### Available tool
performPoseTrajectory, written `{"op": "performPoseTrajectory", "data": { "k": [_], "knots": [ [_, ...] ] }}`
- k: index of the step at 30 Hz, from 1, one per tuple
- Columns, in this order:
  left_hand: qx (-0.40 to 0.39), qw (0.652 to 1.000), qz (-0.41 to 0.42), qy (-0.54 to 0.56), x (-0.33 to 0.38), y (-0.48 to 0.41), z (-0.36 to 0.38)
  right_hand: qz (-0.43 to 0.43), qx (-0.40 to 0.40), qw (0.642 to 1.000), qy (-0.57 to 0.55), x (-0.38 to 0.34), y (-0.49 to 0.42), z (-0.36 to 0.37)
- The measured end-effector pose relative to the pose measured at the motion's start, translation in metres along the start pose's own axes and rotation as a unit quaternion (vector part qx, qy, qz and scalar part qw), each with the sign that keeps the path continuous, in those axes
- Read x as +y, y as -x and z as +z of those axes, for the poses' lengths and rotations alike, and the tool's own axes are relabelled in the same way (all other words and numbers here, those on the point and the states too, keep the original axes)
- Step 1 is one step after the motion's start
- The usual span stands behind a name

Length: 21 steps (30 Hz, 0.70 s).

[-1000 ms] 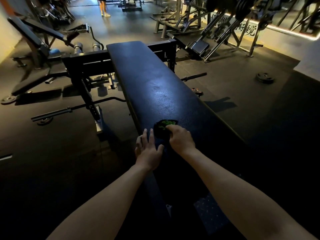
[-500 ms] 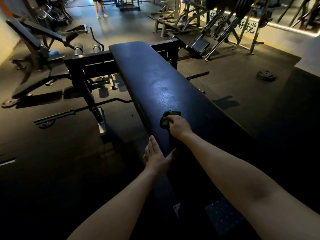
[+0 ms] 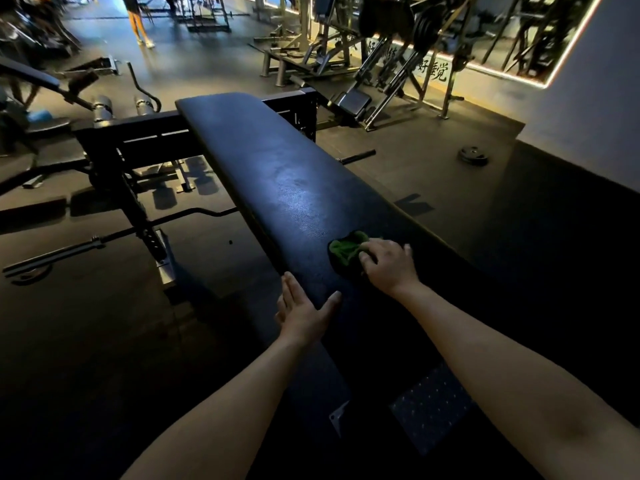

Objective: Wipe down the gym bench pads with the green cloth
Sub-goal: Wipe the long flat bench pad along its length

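Task judged mid-course: the right grip [image 3: 388, 268], fingers curled on the bunched green cloth [image 3: 345, 250], presses it onto the middle of the bench pad [image 3: 277, 174], the left grip [image 3: 301, 315] lies spread on the pad's near left edge, and the far stretch likely remains to be wiped.

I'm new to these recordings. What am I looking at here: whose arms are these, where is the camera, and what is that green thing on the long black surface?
There is no machine here. The two bare arms belong to a person who wears a camera on the head, so the view looks forward and down over their own hands. The long black surface is a gym bench pad. The right hand grips a bunched green cloth and holds it down on the pad. The left hand lies flat, fingers straight, against the pad's left edge and holds nothing. Other gym machines stand around in dim light, and a weight plate lies on the floor to the right.
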<state>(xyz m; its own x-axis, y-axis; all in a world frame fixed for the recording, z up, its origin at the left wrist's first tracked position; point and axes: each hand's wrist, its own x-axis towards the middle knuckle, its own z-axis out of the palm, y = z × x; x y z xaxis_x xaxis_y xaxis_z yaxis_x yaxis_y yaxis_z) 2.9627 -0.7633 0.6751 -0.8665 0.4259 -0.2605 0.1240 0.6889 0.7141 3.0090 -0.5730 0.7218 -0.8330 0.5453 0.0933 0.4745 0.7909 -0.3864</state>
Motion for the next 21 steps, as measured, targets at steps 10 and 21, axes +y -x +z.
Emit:
{"op": "performPoseTrajectory", "data": {
  "k": [10,21],
  "knots": [
    [-0.078,0.993,0.073,0.042,-0.031,-0.004,-0.020,-0.063,0.012,0.998,-0.014,-0.050,0.055,0.045],
    [-0.072,0.975,0.108,0.179,-0.065,-0.018,-0.006,-0.105,-0.071,0.989,-0.070,-0.101,-0.001,0.053]
  ]
}}
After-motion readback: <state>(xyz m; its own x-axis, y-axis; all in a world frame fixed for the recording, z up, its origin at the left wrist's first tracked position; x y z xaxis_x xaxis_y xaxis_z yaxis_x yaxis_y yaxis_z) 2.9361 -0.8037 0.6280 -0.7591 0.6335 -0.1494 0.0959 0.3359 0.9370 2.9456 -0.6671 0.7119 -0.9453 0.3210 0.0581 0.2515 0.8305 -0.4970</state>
